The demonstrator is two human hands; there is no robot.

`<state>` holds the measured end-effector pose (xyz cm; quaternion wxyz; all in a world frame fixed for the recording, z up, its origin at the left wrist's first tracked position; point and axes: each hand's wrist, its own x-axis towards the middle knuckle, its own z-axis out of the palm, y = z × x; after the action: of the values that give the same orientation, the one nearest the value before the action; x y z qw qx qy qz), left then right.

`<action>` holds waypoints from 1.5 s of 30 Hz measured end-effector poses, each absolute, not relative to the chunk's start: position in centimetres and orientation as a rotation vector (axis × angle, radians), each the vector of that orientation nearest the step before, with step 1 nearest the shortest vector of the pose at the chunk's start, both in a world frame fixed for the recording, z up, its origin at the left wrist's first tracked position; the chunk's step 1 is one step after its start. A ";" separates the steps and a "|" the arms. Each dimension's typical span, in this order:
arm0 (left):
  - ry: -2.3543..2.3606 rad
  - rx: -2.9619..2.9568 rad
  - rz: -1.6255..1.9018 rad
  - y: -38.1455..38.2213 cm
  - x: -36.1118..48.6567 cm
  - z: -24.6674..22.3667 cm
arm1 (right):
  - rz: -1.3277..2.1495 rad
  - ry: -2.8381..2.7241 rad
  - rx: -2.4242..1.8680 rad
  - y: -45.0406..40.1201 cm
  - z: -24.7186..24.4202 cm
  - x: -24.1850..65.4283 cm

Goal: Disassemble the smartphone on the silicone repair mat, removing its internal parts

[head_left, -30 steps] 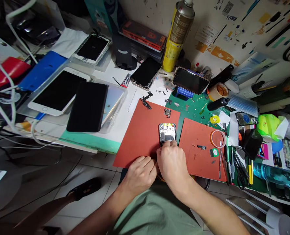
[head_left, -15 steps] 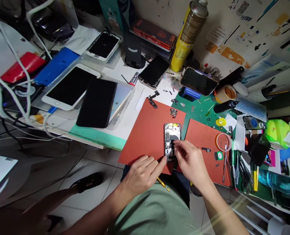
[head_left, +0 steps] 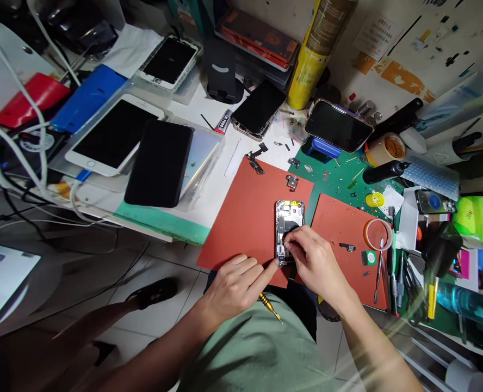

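Note:
An opened phone point(head_left: 283, 213) lies on the red-brown mat point(head_left: 233, 218), its inner parts showing. My left hand point(head_left: 235, 284) has its fingers curled round a gold screwdriver point(head_left: 271, 308) whose end sticks out below the palm. The index finger stretches to the phone's lower left corner and touches it. Over the phone's middle, my right hand point(head_left: 317, 258) is closed in a pinch. Whatever its fingertips hold is hidden. Beyond the phone sits a small metal part point(head_left: 291, 182), and a dark flex-cable part point(head_left: 255, 159) lies at the mat's far edge.
A second red-brown mat point(head_left: 333, 218) carries a tape roll point(head_left: 377, 234), a metal pick point(head_left: 378, 272) and a small black part point(head_left: 347, 247). To the left are a black tablet point(head_left: 159, 163) and a white one point(head_left: 113, 133). A yellow spray can point(head_left: 307, 65) stands behind. Another person's foot point(head_left: 156, 293) shows below.
My right hand's fingertips have come slightly left and lower over the phone's middle. My left hand keeps its place at the phone's lower corner. The view has shifted slightly.

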<state>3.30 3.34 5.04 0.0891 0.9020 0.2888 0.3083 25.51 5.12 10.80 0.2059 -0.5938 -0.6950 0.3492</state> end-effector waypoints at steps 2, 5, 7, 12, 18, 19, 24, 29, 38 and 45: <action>0.863 2.678 0.916 3.3 3.3 5.0 | 0.979 -1.938 -1.661 5.2 10.9 25.5; 0.879 2.681 0.917 3.3 3.3 5.1 | 0.970 -1.841 -1.716 4.9 11.0 25.4; 0.888 2.686 0.885 3.2 3.2 5.3 | 1.023 -1.637 -1.805 4.3 11.1 25.4; 0.874 2.683 0.818 3.3 3.1 6.0 | 1.623 -0.769 -1.804 2.4 11.9 25.2; 0.868 2.674 0.813 3.4 3.2 6.1 | 1.822 -0.313 -1.628 2.2 12.9 24.4; 0.866 2.675 0.816 3.4 3.2 6.1 | 1.823 -0.300 -1.623 2.3 12.9 24.4; 0.890 2.681 0.803 3.4 3.2 6.2 | 1.839 -0.271 -1.610 2.3 13.1 24.3; 0.881 2.676 0.828 3.4 3.2 5.8 | 1.839 -0.281 -1.593 2.1 13.1 24.2; 0.866 2.689 0.841 3.5 3.2 5.8 | 1.717 -0.432 -1.635 0.3 12.0 24.7; 0.894 2.648 0.885 3.4 3.6 6.0 | 1.667 -0.575 -1.762 -0.1 11.3 25.0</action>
<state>3.62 3.43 5.99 0.1047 0.8984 0.3031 0.3002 25.02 -0.09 11.35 0.3187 -0.6698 -0.2186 0.6340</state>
